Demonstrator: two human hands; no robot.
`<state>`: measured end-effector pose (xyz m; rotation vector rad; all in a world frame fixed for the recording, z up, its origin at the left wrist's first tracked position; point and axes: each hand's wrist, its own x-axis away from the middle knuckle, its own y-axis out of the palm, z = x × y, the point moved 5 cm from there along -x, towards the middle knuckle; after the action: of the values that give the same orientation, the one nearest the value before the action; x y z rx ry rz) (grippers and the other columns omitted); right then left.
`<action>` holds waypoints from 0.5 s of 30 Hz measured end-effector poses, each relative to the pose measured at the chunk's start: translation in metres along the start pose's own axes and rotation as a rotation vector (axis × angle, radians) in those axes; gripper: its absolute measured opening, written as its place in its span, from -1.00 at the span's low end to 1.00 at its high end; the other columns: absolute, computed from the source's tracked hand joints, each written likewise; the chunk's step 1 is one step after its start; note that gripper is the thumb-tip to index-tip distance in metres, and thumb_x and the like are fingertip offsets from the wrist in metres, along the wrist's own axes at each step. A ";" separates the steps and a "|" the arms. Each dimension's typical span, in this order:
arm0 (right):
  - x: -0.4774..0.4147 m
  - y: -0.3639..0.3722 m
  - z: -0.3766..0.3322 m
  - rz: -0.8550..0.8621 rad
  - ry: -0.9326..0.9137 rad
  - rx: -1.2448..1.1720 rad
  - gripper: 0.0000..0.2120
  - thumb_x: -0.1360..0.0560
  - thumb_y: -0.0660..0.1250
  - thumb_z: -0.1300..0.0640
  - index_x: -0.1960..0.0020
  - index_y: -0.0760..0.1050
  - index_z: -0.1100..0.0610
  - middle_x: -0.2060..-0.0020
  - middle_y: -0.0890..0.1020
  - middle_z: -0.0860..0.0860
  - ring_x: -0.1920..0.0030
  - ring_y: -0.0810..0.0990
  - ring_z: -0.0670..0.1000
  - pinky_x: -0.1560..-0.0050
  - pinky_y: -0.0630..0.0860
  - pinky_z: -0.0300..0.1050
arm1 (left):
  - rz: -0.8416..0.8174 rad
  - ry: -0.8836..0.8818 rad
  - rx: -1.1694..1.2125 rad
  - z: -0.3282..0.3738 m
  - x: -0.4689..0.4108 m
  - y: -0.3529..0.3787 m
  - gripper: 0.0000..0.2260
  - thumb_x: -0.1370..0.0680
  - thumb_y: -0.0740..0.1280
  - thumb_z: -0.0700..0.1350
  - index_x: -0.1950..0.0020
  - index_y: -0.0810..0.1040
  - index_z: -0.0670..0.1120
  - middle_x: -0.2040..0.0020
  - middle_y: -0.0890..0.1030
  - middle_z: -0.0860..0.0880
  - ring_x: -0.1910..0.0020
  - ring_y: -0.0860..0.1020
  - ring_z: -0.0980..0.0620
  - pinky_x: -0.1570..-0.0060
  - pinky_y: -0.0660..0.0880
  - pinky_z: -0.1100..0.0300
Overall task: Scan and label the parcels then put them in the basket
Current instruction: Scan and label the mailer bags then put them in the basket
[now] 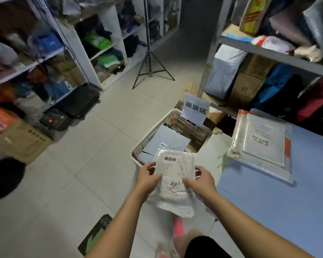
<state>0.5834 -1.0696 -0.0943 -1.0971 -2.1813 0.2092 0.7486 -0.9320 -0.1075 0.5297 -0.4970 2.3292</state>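
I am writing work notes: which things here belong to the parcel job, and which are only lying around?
Job: labelled parcel, held by left hand and right hand; basket; grey parcel inside it; second parcel on table.
Lying about: tripod; black suitcase; shelf goods.

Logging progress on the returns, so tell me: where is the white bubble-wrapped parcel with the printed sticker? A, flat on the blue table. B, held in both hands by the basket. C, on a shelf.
B: the left hand and the right hand each grip a side of the white parcel, holding it up by the near rim of the basket, not on the blue table.
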 end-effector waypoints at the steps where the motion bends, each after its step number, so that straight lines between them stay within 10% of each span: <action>1: -0.015 0.009 -0.006 0.002 0.006 0.001 -0.53 -0.35 0.51 0.21 -0.23 0.51 0.11 0.07 0.62 -0.08 0.12 0.60 -0.07 0.12 0.50 -0.19 | -0.010 0.000 -0.033 0.003 -0.018 -0.005 -0.59 -0.47 0.39 -0.38 -0.29 0.54 -0.14 0.01 0.62 0.01 0.08 0.59 0.12 0.12 0.56 0.34; 8: -0.144 0.074 -0.023 -0.021 0.090 -0.017 -0.46 -0.35 0.53 0.22 -0.30 0.50 0.11 -0.06 0.64 0.02 -0.01 0.64 0.06 -0.10 0.60 0.10 | -0.042 0.027 -0.283 0.015 -0.155 -0.024 -0.61 -0.46 0.38 -0.36 -0.12 0.56 0.10 0.13 0.62 0.12 0.22 0.57 0.19 0.20 0.52 0.39; 15: -0.278 0.134 0.006 0.087 0.174 0.004 -0.46 -0.33 0.56 0.22 -0.27 0.51 0.14 -0.03 0.61 0.01 0.06 0.59 0.03 0.05 0.49 -0.13 | -0.174 0.017 -0.504 -0.019 -0.317 -0.007 -0.59 -0.40 0.46 -0.38 -0.22 0.60 -0.13 0.11 0.59 0.14 0.20 0.55 0.22 0.27 0.45 0.46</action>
<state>0.7824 -1.1957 -0.2939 -1.1646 -1.9814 0.1501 0.9649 -1.0885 -0.2792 0.2956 -0.9531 1.9425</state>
